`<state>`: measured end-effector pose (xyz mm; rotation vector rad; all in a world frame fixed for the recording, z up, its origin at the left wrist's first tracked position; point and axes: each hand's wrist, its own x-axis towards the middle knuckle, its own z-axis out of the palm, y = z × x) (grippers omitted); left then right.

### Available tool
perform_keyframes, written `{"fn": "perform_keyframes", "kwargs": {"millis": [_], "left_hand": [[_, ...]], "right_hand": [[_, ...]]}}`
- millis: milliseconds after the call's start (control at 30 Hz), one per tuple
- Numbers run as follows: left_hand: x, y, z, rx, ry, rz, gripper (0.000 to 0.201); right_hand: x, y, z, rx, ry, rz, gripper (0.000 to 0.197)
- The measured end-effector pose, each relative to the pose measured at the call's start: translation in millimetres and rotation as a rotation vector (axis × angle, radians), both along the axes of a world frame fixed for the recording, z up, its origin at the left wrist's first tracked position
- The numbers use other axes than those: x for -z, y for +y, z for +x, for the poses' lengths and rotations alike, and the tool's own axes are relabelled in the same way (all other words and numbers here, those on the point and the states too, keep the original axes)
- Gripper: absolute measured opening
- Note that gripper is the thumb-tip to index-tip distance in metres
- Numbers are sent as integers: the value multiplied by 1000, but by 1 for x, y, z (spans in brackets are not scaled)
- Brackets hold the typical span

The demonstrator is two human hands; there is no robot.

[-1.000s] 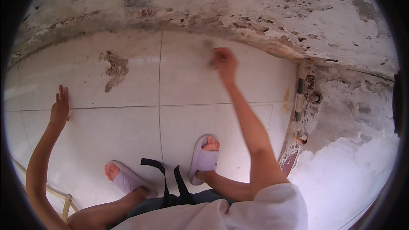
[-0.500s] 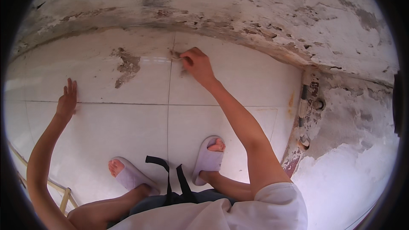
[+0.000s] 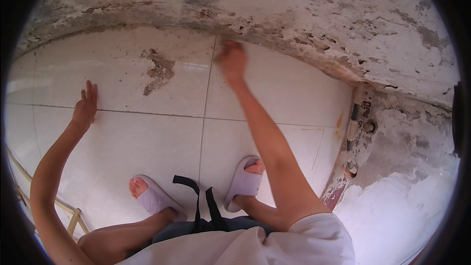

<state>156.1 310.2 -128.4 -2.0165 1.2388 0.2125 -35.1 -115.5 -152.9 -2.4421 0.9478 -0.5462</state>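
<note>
My right hand (image 3: 231, 61) reaches far forward to where the white tiled floor (image 3: 274, 98) meets the base of a stained, peeling wall (image 3: 319, 14), just right of a tile joint. It is blurred and its fingers are curled; whether anything is inside them is hidden. My left hand (image 3: 86, 108) lies flat on the tiles at the left, palm down, fingers extended, on a grout line. A brown patch of dirt (image 3: 158, 71) marks the tile between the two hands.
I crouch with my feet in pale purple slippers (image 3: 154, 198) (image 3: 244, 182). Black straps (image 3: 206, 206) hang between my knees. A rusty metal fitting (image 3: 360, 127) sits in the crumbling wall edge at the right. A pale wooden frame (image 3: 73, 216) shows at lower left.
My right hand has swept leftward along the wall base, then up to the floor's far edge. The left hand stays planted on the tiles.
</note>
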Motion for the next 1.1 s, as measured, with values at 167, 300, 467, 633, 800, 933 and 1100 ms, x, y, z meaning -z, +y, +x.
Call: {"fn": "perform_keyframes", "kwargs": {"millis": [167,300,467,633,800,933,1100], "left_hand": [[-16,-10,-3,-38,65,70,109],[-17,-14,-3,-37,56,72,97],[-11,-8,-5,62,-28,-27,66],[-3,-7,-7,102,-84,-67,60],[-2,-11,-8,97,-114,-81,59],[-14,-6,-8,13,-16,-51,71],[-36,-14,-4,-82,155,26,93]], "right_hand": [[-48,63,17,-509,-108,181,22],[-39,-23,-43,-355,-25,-209,26],[-4,-27,-23,-279,-28,-288,30],[23,55,74,-284,-80,-83,32],[3,146,131,-518,-107,28,23],[-42,171,106,-726,-144,290,11],[-55,77,6,-440,-28,83,27]]}}
